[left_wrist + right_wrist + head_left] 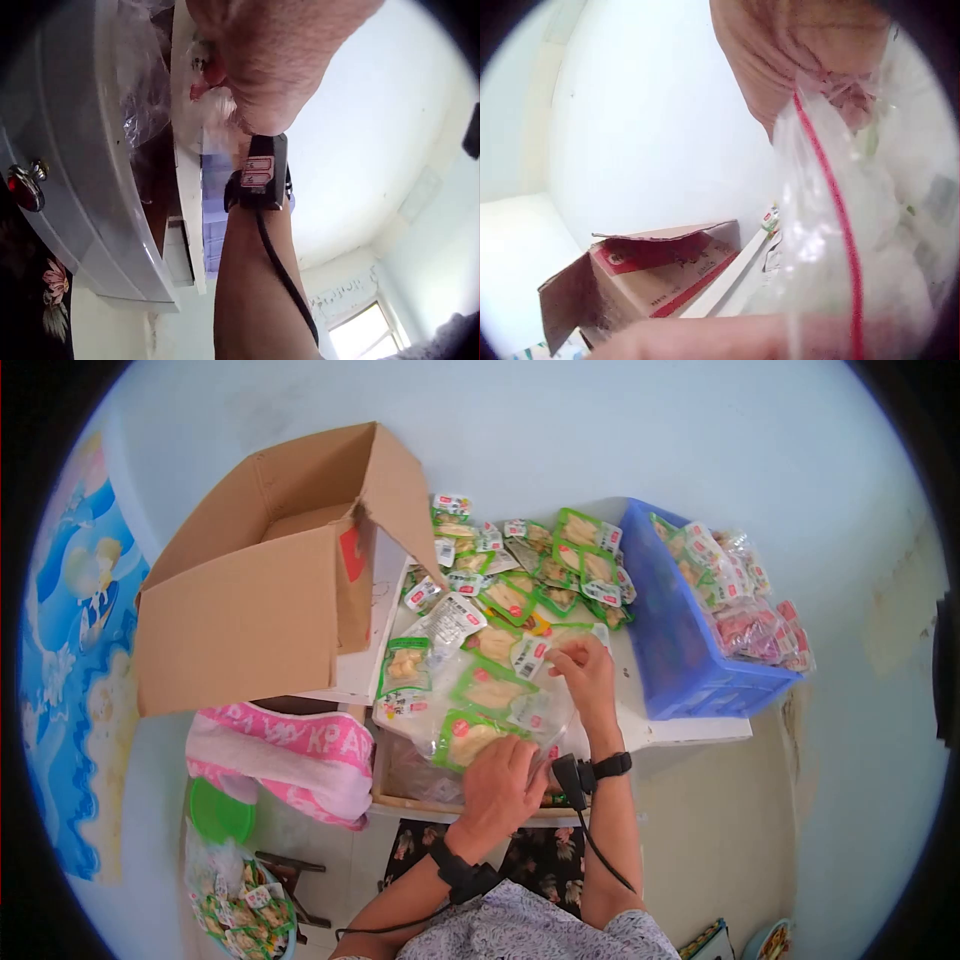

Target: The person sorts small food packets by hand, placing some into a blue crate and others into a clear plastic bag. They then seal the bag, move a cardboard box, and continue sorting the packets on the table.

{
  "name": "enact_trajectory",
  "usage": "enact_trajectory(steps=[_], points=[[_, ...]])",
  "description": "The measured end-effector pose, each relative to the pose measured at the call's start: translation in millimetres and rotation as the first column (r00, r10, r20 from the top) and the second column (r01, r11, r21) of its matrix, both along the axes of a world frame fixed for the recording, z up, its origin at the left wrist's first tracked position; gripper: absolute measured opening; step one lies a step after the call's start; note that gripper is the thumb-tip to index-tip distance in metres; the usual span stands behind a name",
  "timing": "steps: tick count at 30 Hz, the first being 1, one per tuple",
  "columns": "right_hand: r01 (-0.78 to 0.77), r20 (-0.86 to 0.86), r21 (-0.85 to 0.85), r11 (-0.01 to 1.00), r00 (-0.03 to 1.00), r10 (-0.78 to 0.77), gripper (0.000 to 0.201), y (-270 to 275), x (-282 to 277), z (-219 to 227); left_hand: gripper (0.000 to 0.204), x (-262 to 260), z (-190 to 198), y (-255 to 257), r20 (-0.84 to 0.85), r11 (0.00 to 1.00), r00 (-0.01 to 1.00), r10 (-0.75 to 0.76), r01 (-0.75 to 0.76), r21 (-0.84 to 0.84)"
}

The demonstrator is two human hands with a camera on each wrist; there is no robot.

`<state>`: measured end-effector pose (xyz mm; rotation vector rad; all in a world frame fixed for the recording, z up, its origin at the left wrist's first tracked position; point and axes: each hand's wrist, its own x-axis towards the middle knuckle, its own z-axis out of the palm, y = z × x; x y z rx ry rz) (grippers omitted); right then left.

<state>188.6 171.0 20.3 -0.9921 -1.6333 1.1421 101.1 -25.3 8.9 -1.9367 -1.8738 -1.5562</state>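
Note:
A clear plastic zip bag (817,225) with a red zip line lies over the table's front part, with green-edged snack packets (490,690) showing through it. My right hand (585,675) pinches the bag's film at its right side; in the right wrist view the plastic bunches at those fingers. At the bag's near edge, my left hand (500,785) holds the film with curled fingers, beside a green-edged packet (468,740). The left fingertips are mostly hidden by the back of the hand. Just left of the bag lies another small packet (407,663).
Loose packets (510,595) are heaped at the back of the table. On the right stands a blue crate (670,630) full of packets; on the left, an open cardboard box (235,620). A pink-and-white towel (290,755) hangs below it. An open drawer (400,800) holds clear plastic.

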Motion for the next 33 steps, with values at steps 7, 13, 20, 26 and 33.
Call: enact_trajectory(steps=[7,13,20,26,33], points=[[0.240,0.441,0.303,0.922,0.823,-0.359,0.055,-17,-14,3,0.033,9,1,0,-0.161,0.995,0.987,0.008,-0.023,-0.095],[0.120,0.513,0.143,0.982,0.840,-0.177,0.039,-7,-19,-3,0.034,11,-1,0,-0.150,0.997,0.988,0.023,-0.035,-0.074],[0.020,-0.003,0.169,0.985,1.000,-0.020,0.019,0,-23,-26,0.027,5,-5,-2,-0.155,0.999,0.988,0.005,-0.013,-0.053],[0.194,-0.331,0.206,0.959,0.936,-0.119,0.009,-51,45,32,0.019,9,-1,2,-0.105,0.998,0.994,0.035,-0.040,-0.041],[0.124,-0.567,-0.081,0.989,0.811,-0.148,0.005,-124,136,12,0.013,13,-2,2,0.186,1.000,0.983,-0.001,0.006,-0.026]])
